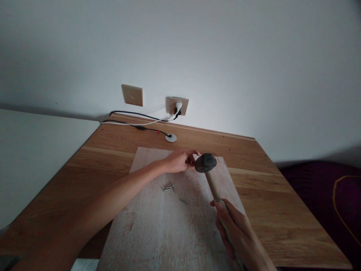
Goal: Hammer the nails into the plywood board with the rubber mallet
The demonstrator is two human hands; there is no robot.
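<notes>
My right hand (235,231) is wrapped round the wooden handle of a hammer (211,180). Its dark head (205,162) hangs over the far part of a pale board (158,229) lying on the wooden table (282,203). My left hand (177,161) reaches across the board with its fingers pinched together right beside the hammer head. What the fingers pinch is hidden behind the hammer head. A small heap of nails (168,187) lies on the board below my left hand. One single nail (184,200) lies a little to the right of the heap.
Two beige wall plates (132,95) sit on the white wall; the right one (176,105) has a white plug in it. Black and white cables (138,122) run along the table's far edge to a round grommet (170,137). A dark purple surface (324,195) lies to the right.
</notes>
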